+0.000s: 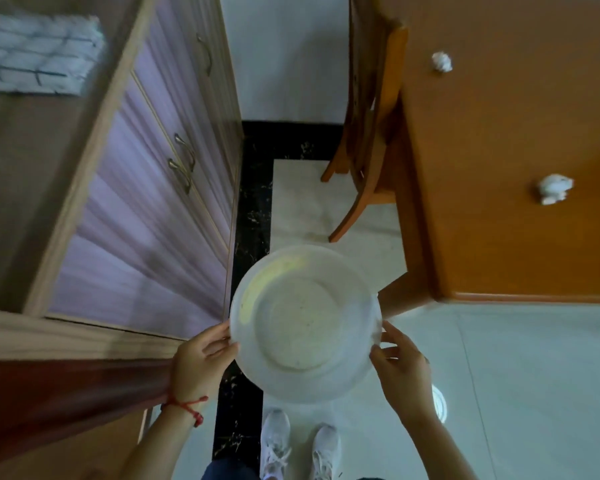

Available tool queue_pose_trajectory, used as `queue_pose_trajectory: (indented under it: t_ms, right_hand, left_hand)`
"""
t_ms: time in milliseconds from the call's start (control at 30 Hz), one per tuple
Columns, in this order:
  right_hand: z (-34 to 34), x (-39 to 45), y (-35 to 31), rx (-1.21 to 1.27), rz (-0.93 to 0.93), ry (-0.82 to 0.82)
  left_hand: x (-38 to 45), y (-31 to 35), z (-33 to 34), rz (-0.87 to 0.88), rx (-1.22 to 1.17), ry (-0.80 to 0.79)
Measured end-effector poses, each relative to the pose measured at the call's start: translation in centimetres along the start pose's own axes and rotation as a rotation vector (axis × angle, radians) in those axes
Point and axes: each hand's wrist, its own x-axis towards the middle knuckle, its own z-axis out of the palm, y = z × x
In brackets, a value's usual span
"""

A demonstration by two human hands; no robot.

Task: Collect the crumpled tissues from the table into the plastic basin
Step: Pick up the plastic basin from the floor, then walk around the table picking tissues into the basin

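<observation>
While I stand on the floor (516, 375) beside the table (520, 133), nothing has gone into the basin yet, so as I judge it the job is barely begun. The table is off to my right, its near corner just past the basin's rim, with a chair (371, 133) tucked against its far side and a cabinet (146, 174) across the gap on my left. I hold the basin (305, 323) out in front of me, above the floor and my shoes, not on the table; its inside shows bare and pale, with no tissue in it. My left hand (198, 362) grips the rim on its side, fingers curled over the edge. My right hand (402, 368) is at the opposite rim, fingers loosely spread and touching it, though how firmly they pinch I cannot tell. Two tissues are in sight on the table, well apart: the nearer (553, 188) and the farther (442, 62). Both remain to be picked up, and the basin needs bringing closer first.
</observation>
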Motion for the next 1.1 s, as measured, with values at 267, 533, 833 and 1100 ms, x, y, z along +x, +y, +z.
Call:
queue_pose_trajectory:
  t_ms: [267,533,833,1100]
  right_hand:
    - [-3.8,-4.4,-5.3,0.061,-0.004,0.02]
    - [-7.4,-8.5,-6.2,0.085,0.049,0.048]
    - [-10.1,-12.2,-3.7,0.133,0.172,0.146]
    - [-14.0,-15.2,0.6,0.17,0.285,0.28]
  left_hand:
    - [-3.7,5.4,-2.4,0.088,0.083,-0.001]
    - [-7.4,8.4,-2.4,0.14,0.169,-0.082]
    - [-8.0,8.4,0.2,0.148,0.274,-0.228]
    - [-10.6,9.6,5.4,0.126,0.267,-0.396]
